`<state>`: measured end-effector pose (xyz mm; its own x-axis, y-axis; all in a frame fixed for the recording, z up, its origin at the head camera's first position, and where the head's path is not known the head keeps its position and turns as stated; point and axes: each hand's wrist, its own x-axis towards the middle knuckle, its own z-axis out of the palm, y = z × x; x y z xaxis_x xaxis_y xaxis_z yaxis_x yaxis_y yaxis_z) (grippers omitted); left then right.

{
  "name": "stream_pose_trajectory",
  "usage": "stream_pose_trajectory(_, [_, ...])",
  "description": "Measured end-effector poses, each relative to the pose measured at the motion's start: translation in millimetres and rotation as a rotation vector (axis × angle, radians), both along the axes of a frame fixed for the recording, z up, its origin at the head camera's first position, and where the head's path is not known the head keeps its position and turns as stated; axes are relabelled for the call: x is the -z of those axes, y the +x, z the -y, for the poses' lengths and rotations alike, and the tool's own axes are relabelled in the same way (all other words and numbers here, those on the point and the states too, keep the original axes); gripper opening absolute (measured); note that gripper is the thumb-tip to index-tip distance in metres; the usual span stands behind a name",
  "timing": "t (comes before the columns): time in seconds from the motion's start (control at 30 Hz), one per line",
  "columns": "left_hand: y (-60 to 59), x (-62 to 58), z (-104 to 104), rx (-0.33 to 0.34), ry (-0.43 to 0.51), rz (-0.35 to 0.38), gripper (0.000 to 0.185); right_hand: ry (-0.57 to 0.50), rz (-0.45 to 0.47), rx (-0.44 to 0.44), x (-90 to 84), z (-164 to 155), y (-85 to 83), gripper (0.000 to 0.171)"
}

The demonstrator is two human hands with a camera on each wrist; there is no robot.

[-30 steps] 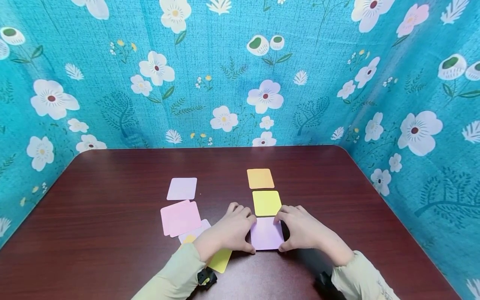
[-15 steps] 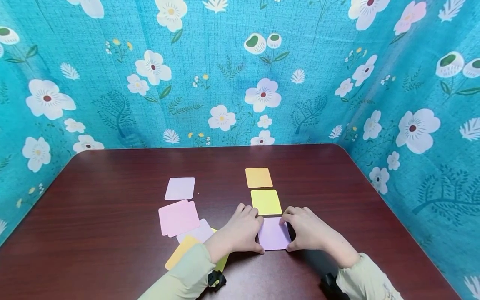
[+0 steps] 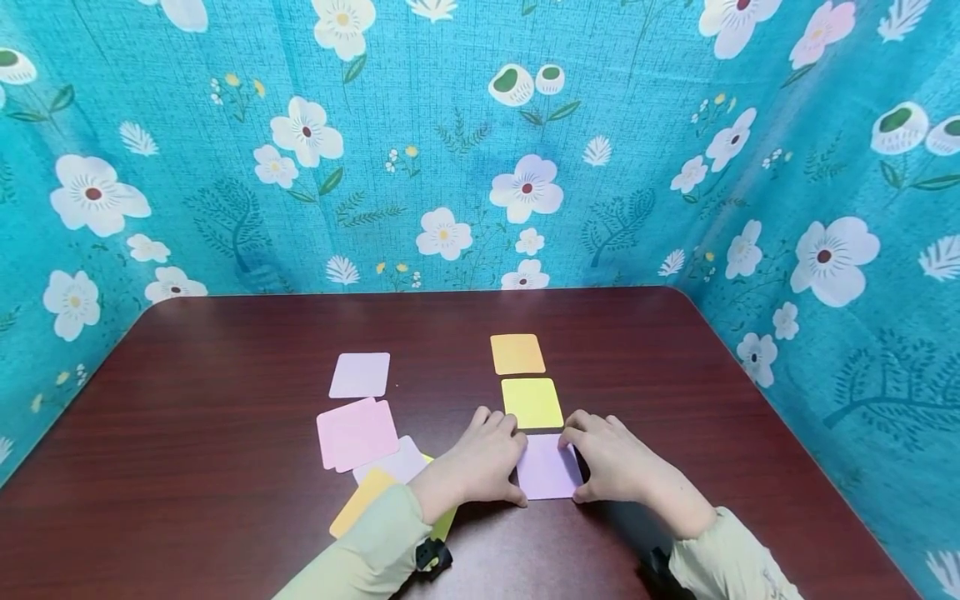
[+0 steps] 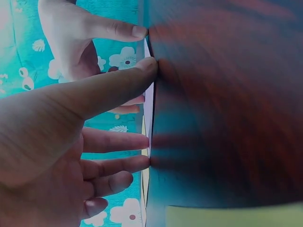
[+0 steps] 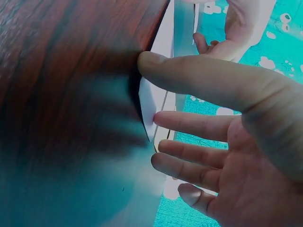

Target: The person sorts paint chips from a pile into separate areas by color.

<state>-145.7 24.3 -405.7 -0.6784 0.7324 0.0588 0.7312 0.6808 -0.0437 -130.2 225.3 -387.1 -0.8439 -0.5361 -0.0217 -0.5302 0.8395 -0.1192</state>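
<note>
Framing the lilac card [image 3: 548, 468] between them, the left hand [image 3: 480, 467] and right hand [image 3: 617, 467] are touching its opposite side edges with straight fingertips; it is lying flat on the bench [image 3: 187, 500], nearest in line below the yellow card [image 3: 532, 403].

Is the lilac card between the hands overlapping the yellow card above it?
No. In the head view the lilac card lies just below the yellow card, edges close but not overlapping.
</note>
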Motion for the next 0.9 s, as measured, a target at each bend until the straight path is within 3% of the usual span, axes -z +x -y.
stream_pose_trajectory(0.33, [-5.9, -6.8, 15, -0.011, 0.064, 0.064, 0.057, 0.026, 0.009, -0.026, -7.1, 11, -6.5, 0.051])
stream_pose_trajectory(0.9, [-34.5, -7.9, 112, -0.223, 0.238, 0.088, 0.052, 0.039, -0.051, -0.116, -7.2, 87, -59.0, 0.027])
